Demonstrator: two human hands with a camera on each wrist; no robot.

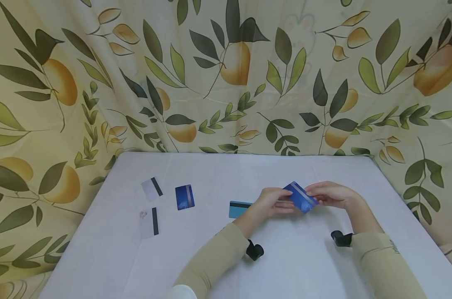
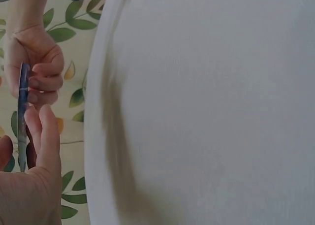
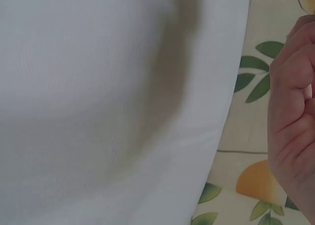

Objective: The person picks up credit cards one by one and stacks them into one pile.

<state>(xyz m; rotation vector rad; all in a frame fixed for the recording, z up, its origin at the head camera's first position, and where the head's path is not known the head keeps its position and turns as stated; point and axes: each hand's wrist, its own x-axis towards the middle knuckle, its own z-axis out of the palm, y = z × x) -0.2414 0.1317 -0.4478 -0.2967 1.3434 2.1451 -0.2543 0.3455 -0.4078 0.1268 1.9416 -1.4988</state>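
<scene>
A dark blue card with a pale stripe is held tilted above the table between both hands. My left hand pinches its left corner, thumb on top. The upper right edge is pinched by my right hand. Seen from the left wrist, the card is nearly edge-on, with the right hand at its far end and the left hand at the near end. The right wrist view shows only part of the right hand; the card is out of sight there.
A light blue card with a black stripe lies partly hidden behind the left forearm. Farther left lie another dark blue card and two white cards, one upper, one lower. A leaf-and-fruit patterned curtain hangs behind the white table.
</scene>
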